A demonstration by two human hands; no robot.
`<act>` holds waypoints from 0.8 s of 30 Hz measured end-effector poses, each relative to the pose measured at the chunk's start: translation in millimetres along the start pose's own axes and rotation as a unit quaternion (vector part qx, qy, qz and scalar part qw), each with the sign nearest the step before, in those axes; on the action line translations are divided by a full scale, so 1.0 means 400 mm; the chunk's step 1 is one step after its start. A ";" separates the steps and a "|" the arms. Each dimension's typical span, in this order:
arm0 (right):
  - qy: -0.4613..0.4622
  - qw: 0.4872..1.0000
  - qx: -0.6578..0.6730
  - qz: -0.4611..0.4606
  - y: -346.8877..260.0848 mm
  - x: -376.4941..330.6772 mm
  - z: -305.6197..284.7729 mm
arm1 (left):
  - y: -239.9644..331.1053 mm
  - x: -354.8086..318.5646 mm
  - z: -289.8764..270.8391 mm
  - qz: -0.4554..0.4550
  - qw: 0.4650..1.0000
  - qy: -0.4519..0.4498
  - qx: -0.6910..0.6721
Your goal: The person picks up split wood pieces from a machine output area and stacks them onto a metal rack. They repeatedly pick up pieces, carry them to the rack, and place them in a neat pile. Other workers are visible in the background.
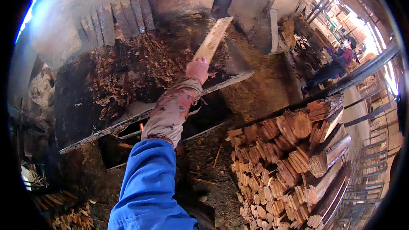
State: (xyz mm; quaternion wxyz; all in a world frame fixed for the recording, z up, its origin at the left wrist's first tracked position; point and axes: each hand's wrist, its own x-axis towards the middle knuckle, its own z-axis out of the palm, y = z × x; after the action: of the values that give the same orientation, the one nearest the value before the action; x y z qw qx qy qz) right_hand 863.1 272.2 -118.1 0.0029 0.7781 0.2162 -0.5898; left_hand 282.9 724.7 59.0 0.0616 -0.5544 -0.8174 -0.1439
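Centre of the frame, one gloved hand [197, 69] is stretched out on a blue-sleeved arm, fingers clamped on the near end of a pale wooden plank [213, 38] that angles away toward the upper middle — which hand it is, I cannot tell, and no second one shows. Under it lies a dark trough [76, 102] heaped with bark chips and shavings [128, 64]. At lower right, a tall stack of split slats [289, 166], ends facing us — a person in dark clothes [334, 66] stands at upper right.
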 end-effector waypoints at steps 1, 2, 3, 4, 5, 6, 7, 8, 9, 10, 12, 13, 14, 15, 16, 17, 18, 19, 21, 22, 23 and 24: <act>0.004 1.000 0.009 -0.001 0.007 -0.001 0.004 | 0.009 0.016 -0.028 -0.018 0.998 -0.038 -0.045; 0.005 1.000 0.011 -0.005 0.016 -0.002 0.005 | 0.004 0.020 -0.051 -0.040 0.993 -0.078 -0.085; 0.007 1.000 0.016 -0.007 0.022 0.002 0.006 | -0.007 0.012 -0.065 -0.040 0.984 -0.046 -0.169; 0.005 1.000 0.018 -0.009 0.028 0.004 0.011 | -0.035 0.000 -0.082 -0.042 0.968 -0.012 -0.246; 0.003 1.000 0.020 -0.012 0.028 0.009 0.015 | -0.066 -0.020 -0.087 -0.042 0.926 0.022 -0.374; 0.005 1.000 0.024 -0.014 0.032 0.013 0.018 | -0.056 -0.063 -0.154 -0.019 0.929 0.079 -0.362; 0.008 0.999 0.030 -0.015 0.030 0.021 0.016 | -0.088 -0.080 -0.113 -0.036 0.893 0.081 -0.441; 0.008 0.999 0.031 -0.015 0.033 0.026 0.015 | -0.106 -0.112 -0.117 -0.057 0.851 0.085 -0.514; 0.008 0.999 0.029 -0.018 0.028 0.037 0.009 | -0.118 -0.163 -0.119 -0.111 0.808 0.065 -0.575; 0.012 0.999 0.033 -0.017 0.028 0.045 0.007 | -0.097 -0.223 -0.148 -0.161 0.758 0.039 -0.632; 0.013 0.999 0.021 -0.042 0.002 0.081 -0.003 | -0.111 -0.336 -0.134 -0.213 0.742 0.005 -0.636; -0.046 0.991 -0.020 -0.126 -0.007 0.118 -0.013 | -0.090 -0.395 -0.148 -0.225 0.705 -0.017 -0.673; 0.007 0.977 -0.063 -0.204 0.032 0.212 -0.012 | -0.058 -0.450 -0.167 -0.235 0.663 -0.042 -0.709; 0.073 0.953 -0.109 -0.274 0.071 0.299 -0.013 | -0.029 -0.500 -0.163 -0.247 0.615 -0.064 -0.746; -0.002 0.960 -0.106 -0.260 -0.093 0.192 0.027 | -0.037 -0.576 -0.139 -0.269 0.579 -0.067 -0.767; -0.066 0.962 -0.115 -0.236 -0.327 -0.020 0.061 | -0.051 -0.647 -0.109 -0.294 0.544 -0.075 -0.782; -0.031 0.935 -0.108 -0.335 -0.326 0.044 0.060 | -0.013 -0.676 -0.102 -0.300 0.503 -0.106 -0.804; 0.006 0.898 -0.106 -0.428 -0.330 0.114 0.070 | 0.025 -0.695 -0.120 -0.327 0.500 -0.136 -0.790; -0.081 0.937 -0.005 -0.340 -0.517 -0.022 0.133 | 0.056 -0.753 -0.166 -0.397 0.498 -0.169 -0.752; -0.123 0.933 0.038 -0.336 -0.594 -0.091 0.166 | 0.063 -0.783 -0.155 -0.383 0.497 -0.172 -0.760; -0.163 0.925 0.083 -0.334 -0.654 -0.145 0.194 | 0.073 -0.810 -0.142 -0.365 0.497 -0.175 -0.767; -0.172 0.921 0.078 -0.342 -0.696 -0.173 0.217 | 0.082 -0.829 -0.139 -0.347 0.497 -0.179 -0.775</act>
State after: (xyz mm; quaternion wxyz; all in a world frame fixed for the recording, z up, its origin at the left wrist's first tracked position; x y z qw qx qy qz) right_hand 674.3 478.8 -11.2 -0.2224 0.5410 0.4185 -0.6947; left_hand 435.3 424.4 31.0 -0.5956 -0.0656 -0.4982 -0.6268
